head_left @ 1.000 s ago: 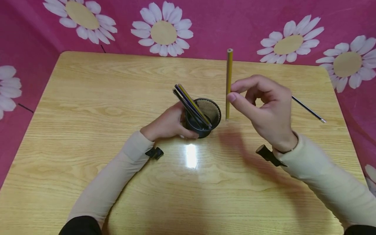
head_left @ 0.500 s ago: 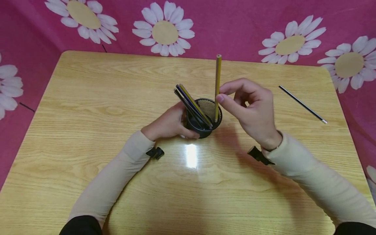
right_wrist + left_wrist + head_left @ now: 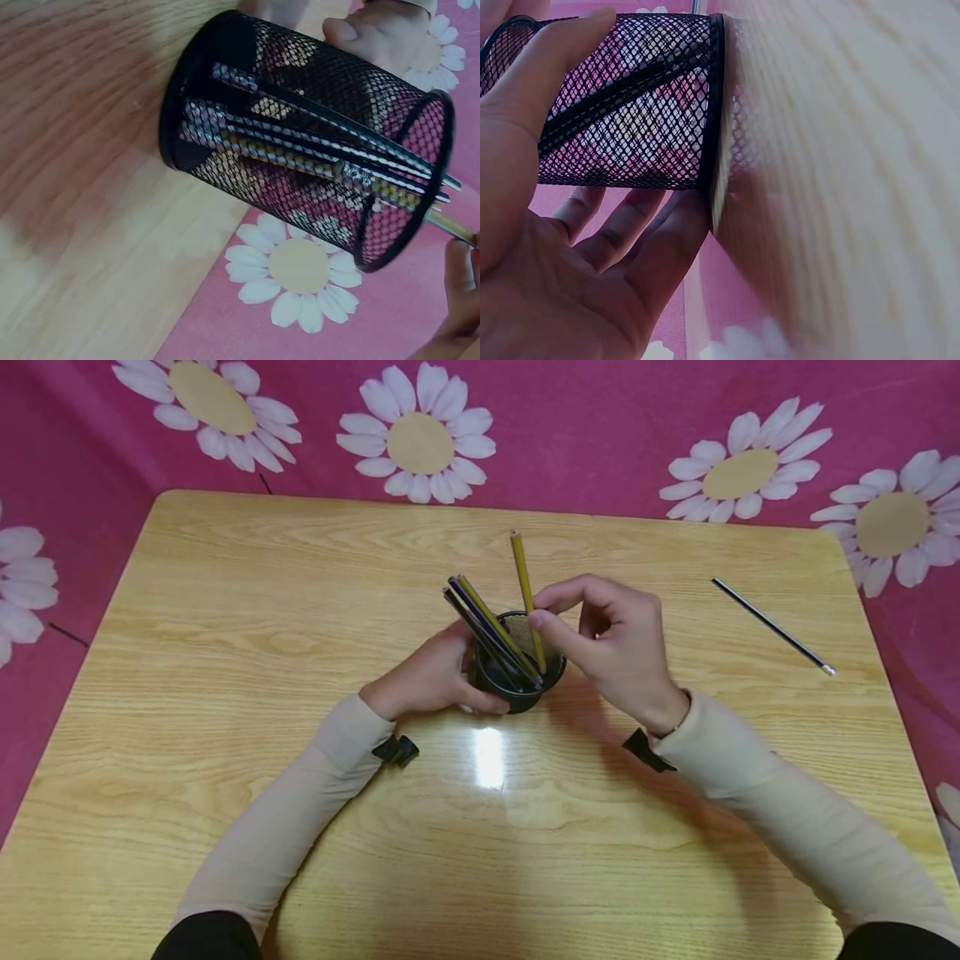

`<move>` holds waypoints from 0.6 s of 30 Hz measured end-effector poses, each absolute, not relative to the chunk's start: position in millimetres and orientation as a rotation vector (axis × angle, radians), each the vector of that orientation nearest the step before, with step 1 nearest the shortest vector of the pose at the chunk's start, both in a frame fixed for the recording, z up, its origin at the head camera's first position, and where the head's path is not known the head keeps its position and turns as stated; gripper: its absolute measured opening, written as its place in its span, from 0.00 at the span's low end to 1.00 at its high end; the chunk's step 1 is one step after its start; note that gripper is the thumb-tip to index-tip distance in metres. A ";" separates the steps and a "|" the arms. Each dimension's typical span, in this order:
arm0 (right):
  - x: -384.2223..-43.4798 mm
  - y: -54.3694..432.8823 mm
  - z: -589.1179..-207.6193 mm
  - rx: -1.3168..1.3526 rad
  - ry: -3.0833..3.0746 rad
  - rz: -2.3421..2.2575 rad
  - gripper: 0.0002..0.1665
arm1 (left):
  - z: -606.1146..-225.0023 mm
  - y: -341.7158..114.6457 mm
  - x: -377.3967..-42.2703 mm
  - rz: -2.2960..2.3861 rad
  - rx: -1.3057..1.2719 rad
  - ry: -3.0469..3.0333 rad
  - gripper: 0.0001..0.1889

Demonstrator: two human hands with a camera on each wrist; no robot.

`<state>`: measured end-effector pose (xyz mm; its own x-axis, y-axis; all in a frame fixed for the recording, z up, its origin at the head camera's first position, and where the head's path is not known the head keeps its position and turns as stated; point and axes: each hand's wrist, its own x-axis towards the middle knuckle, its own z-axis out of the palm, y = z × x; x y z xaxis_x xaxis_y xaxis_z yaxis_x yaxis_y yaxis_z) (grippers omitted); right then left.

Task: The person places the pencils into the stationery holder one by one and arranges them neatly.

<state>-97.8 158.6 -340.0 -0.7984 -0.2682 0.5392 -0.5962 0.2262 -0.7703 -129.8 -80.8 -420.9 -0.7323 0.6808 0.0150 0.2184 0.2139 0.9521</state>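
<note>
A black mesh pencil cup point(image 3: 517, 697) stands on the wooden table, with several pencils point(image 3: 480, 618) leaning to the left inside it. My left hand point(image 3: 438, 672) grips the cup from its left side; in the left wrist view the thumb lies over the mesh point(image 3: 630, 97) and the fingers curl under the far side. Between thumb and index finger my right hand point(image 3: 615, 639) pinches a yellow pencil point(image 3: 521, 568), its lower part inside the cup's rim. In the right wrist view this pencil point(image 3: 386, 195) shows through the mesh, partway down, beside the other pencils.
A dark pencil with a white end point(image 3: 772, 625) lies on the right part of the wooden table point(image 3: 225, 610). Pink cloth with large daisies point(image 3: 570, 435) hangs behind the table and at its sides.
My right hand has moved left with the yellow pencil, from beside the cup to over it, and lowered the pencil's end inside. The left hand and cup have stayed in place.
</note>
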 end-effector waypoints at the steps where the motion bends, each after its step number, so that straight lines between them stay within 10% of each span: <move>1: -98.7 158.2 -341.4 0.816 -2.225 1.574 0.06 | -421.2 -81.2 -129.9 1.532 0.831 2.087 0.49; 18: -105.1 151.2 -349.5 0.877 -2.367 1.244 0.06 | -416.2 -80.7 -127.7 1.541 0.841 2.064 0.45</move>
